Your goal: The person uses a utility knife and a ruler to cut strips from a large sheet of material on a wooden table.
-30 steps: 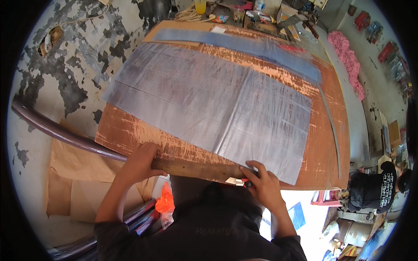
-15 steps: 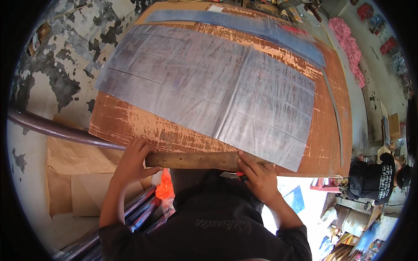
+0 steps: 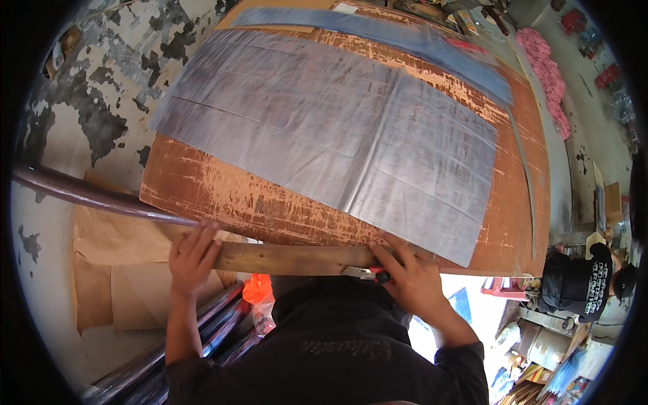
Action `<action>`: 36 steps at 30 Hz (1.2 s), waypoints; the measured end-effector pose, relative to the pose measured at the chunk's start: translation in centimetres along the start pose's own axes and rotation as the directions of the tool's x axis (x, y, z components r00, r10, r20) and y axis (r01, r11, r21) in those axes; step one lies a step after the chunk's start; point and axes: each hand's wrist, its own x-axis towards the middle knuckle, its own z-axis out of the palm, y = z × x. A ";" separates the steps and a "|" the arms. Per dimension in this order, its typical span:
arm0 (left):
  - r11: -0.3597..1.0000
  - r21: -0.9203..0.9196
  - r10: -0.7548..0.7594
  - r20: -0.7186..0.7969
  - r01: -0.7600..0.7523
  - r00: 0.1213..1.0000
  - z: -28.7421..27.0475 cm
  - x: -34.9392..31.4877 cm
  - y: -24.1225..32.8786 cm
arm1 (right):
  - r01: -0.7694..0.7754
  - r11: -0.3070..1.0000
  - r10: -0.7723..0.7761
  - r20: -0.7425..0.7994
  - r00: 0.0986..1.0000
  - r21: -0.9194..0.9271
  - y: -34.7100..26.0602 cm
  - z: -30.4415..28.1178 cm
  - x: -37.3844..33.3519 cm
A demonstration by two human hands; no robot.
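Observation:
A long, flat brown strip (image 3: pixel 297 259), wooden-looking and worn, lies along the near edge of the worktable. My left hand (image 3: pixel 193 260) is at its left end, fingers together and closed over that end. On the right, my right hand (image 3: pixel 415 277) presses the strip with its fingertips. Under that same hand a red and black cutter (image 3: pixel 381 276) is held, its pale blade pointing left; the palm hides part of it. Beyond the strip a creased, translucent grey plastic sheet (image 3: pixel 297 115) is spread, with a raised fold across it.
The brown tabletop (image 3: pixel 202 172) is scratched. A bluish sheet (image 3: pixel 378 42) and a thin grey strip (image 3: pixel 525 175) lie toward its far and right sides. A dark roll (image 3: pixel 94 196) juts in at left, above brown paper (image 3: pixel 111 236). Another person (image 3: pixel 577 283) is at far right.
My left hand has moved left and slightly down with the strip's left end, and its fingers have drawn together. My right hand has shifted slightly right and down, showing more of the cutter.

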 end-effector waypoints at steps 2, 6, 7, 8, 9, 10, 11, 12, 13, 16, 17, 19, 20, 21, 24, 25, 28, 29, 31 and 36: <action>0.996 0.088 0.009 -0.057 -0.004 0.998 -1.2 1.5 -2.2 | -0.041 0.999 0.041 0.037 0.998 0.008 -0.1 -0.6 0.2; 0.996 0.085 0.003 -0.086 0.005 0.996 -2.4 6.4 -5.4 | -0.012 0.995 0.006 0.059 0.998 0.096 0.3 -1.8 0.1; 0.999 0.045 -0.022 -0.085 0.026 0.996 -2.3 8.7 -5.5 | 0.002 0.994 -0.007 0.050 0.999 0.110 0.5 -2.4 0.1; 0.999 0.002 -0.051 -0.089 0.051 0.995 -1.5 10.6 -5.4 | -0.021 0.998 0.019 0.033 0.999 0.064 0.8 -3.2 0.2; 0.993 -0.082 -0.093 -0.070 0.088 0.993 -1.0 12.5 -5.4 | -0.042 0.999 0.041 0.011 0.999 0.033 1.3 -4.3 0.4; 0.978 -0.165 -0.134 -0.049 0.124 0.990 -0.3 14.3 -5.3 | -0.065 0.998 0.065 -0.014 0.998 0.001 2.0 -5.0 0.6; 0.971 -0.196 -0.146 -0.039 0.136 0.988 0.6 15.9 -4.9 | -0.071 0.997 0.071 -0.107 0.992 0.002 3.3 -5.0 1.3; 0.961 -0.232 -0.159 -0.030 0.148 0.987 2.1 17.4 -4.4 | -0.079 0.997 0.079 -0.113 0.990 0.002 4.9 -5.0 2.1; 0.949 -0.273 -0.167 -0.022 0.155 0.986 3.3 18.6 -4.1 | -0.095 0.996 0.094 -0.118 0.989 -0.001 6.4 -5.1 2.8; 0.944 -0.294 -0.128 0.090 0.149 0.988 6.4 20.4 -3.5 | -0.072 0.996 0.077 -0.115 0.990 0.043 9.6 -4.4 4.7; 0.935 -0.310 -0.138 0.127 0.171 0.982 7.1 20.6 -2.9 | -0.078 0.996 0.081 -0.092 0.993 0.031 10.2 -4.1 4.7; 0.923 -0.312 -0.163 0.213 0.226 0.963 7.3 19.7 -1.6 | -0.070 0.997 0.072 -0.052 0.996 0.031 11.2 -3.1 5.1; 0.889 -0.378 -0.201 0.180 0.256 0.963 7.4 19.8 0.0 | -0.080 0.997 0.080 -0.008 0.997 -0.021 11.5 -3.1 4.8; 0.852 -0.439 -0.244 0.150 0.286 0.958 7.2 20.3 2.6 | -0.076 0.996 0.076 -0.004 0.997 -0.041 11.6 -3.7 4.9; 0.735 -0.509 -0.409 0.194 0.448 0.891 6.4 20.7 9.9 | -0.037 0.997 0.038 0.015 0.999 -0.065 12.6 -4.7 5.5; 0.687 -0.524 -0.463 0.220 0.504 0.859 6.5 20.9 11.5 | -0.059 0.995 0.061 0.024 0.998 -0.077 13.2 -4.6 5.5; 0.695 -0.417 -0.531 0.251 0.586 0.809 8.2 21.1 13.2 | -0.086 0.995 0.088 0.038 0.995 -0.054 14.7 -3.7 5.3; 0.702 -0.404 -0.526 0.261 0.587 0.809 8.3 21.1 13.0 | -0.094 0.993 0.097 0.043 0.994 -0.068 14.4 -3.6 5.2; 0.717 -0.379 -0.509 0.290 0.585 0.811 8.4 21.3 12.6 | -0.118 0.989 0.124 0.056 0.991 -0.091 13.4 -3.2 4.7; 0.733 -0.327 -0.476 0.379 0.596 0.794 7.1 20.1 10.4 | -0.081 0.995 0.086 0.104 0.991 -0.056 11.2 -2.0 2.8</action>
